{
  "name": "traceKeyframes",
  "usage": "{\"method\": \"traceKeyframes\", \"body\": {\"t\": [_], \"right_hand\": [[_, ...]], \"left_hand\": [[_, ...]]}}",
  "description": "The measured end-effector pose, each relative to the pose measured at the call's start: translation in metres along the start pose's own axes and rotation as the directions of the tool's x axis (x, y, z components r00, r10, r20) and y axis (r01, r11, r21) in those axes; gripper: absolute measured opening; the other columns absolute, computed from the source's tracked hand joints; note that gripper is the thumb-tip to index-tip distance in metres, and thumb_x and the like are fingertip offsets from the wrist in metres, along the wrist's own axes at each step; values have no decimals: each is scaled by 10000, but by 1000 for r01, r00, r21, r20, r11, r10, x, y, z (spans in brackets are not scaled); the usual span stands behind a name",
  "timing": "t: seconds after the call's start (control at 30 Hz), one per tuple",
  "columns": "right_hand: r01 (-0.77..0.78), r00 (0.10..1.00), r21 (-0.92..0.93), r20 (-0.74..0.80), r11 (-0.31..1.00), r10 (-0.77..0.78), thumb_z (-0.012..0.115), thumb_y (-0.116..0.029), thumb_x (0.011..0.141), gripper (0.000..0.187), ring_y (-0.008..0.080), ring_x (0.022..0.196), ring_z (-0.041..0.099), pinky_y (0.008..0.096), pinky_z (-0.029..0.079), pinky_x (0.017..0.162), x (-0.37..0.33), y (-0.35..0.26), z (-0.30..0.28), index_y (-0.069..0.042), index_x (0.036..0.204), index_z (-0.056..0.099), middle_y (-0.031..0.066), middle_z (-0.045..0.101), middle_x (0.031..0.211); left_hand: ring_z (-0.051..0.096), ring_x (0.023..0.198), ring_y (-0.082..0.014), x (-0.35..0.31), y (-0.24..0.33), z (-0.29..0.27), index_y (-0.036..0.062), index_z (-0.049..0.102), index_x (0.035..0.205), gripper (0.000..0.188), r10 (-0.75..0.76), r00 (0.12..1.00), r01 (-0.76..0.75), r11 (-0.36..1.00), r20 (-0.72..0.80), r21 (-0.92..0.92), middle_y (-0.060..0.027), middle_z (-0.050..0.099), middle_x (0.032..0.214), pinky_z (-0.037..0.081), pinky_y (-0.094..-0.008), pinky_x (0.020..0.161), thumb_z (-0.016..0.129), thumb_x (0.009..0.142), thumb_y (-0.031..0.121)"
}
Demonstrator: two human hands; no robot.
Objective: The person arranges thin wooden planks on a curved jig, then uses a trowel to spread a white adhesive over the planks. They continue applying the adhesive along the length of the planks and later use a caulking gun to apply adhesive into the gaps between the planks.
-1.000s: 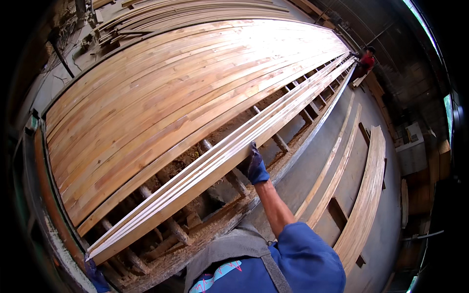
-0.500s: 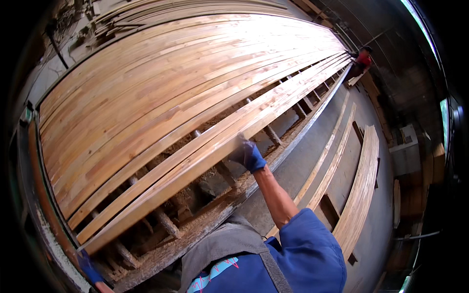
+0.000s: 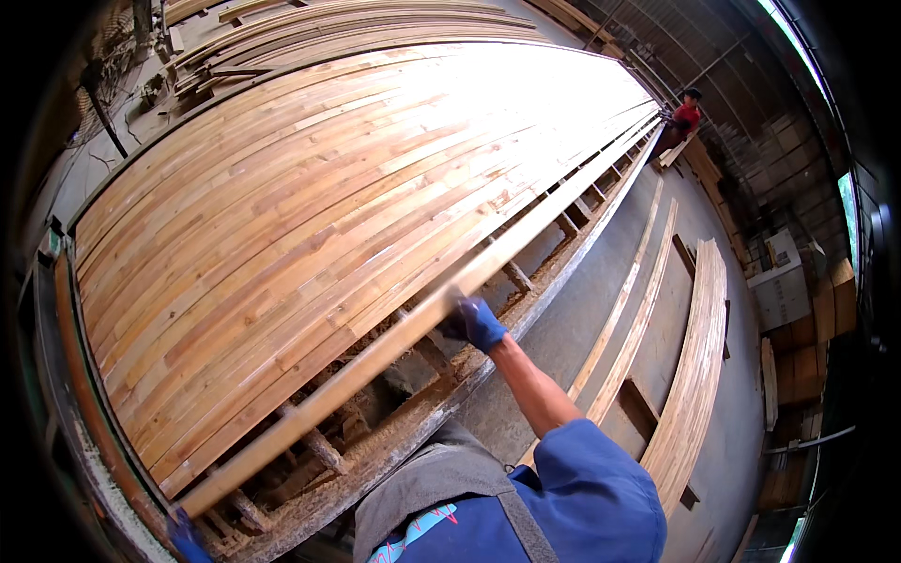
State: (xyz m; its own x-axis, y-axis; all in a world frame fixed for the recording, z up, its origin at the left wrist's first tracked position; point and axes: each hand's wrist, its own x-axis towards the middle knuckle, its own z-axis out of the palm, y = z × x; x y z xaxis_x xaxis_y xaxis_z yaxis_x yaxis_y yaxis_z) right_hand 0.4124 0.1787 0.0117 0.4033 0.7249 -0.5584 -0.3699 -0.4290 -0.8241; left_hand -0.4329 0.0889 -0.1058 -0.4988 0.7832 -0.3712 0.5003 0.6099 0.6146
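A long, narrow wooden strip (image 3: 385, 342) runs from the lower left up toward the far right, blurred by motion along its near part. My right hand (image 3: 476, 325), in a dark blue glove, grips its near side around mid-length; the fingertips are smeared. At the strip's near end my gloved left hand (image 3: 188, 539) holds on, partly hidden by the picture's dark rim. Beyond a narrow gap lies a wide panel of wooden strips (image 3: 282, 244) laid side by side. Under the strip in my hands show the rollers (image 3: 326, 451) of a long frame.
A metal edge (image 3: 549, 293) of the frame, covered in sawdust, passes just before my body. On the floor to the right lie a board stack (image 3: 693, 366) and two loose strips (image 3: 619, 291). A co-worker in red (image 3: 683, 117) stands at the far end.
Strips that lay loose near the front now sit against the panel, farther from me. A single strip remains at my hands, apart from them. My right hand has shifted slightly down.
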Motion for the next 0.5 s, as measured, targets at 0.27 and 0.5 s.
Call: {"method": "traceKeyframes", "body": {"t": [0.27, 0.5], "right_hand": [[287, 957, -161, 73, 944, -279, 647, -403, 870, 425, 221, 633, 631, 331, 530, 506, 42, 26, -35, 15, 935, 612, 118, 630, 779], [-207, 961, -288, 121, 935, 250, 534, -506, 901, 449, 218, 508, 569, 323, 468, 451, 39, -17, -18, -70, 795, 545, 65, 565, 601]], "left_hand": [[570, 1017, -229, -11, 46, 28, -58, 551, 1195, 457, 259, 965, -254, 960, 29, -114, -154, 602, 1110, 454, -346, 899, 590, 915, 302], [579, 961, -350, -166, 86, 34, 28, 644, 1104, 291, 674, 721, -645, 568, 161, 511, -208, 624, 1096, 451, -414, 883, 577, 894, 218]]}}
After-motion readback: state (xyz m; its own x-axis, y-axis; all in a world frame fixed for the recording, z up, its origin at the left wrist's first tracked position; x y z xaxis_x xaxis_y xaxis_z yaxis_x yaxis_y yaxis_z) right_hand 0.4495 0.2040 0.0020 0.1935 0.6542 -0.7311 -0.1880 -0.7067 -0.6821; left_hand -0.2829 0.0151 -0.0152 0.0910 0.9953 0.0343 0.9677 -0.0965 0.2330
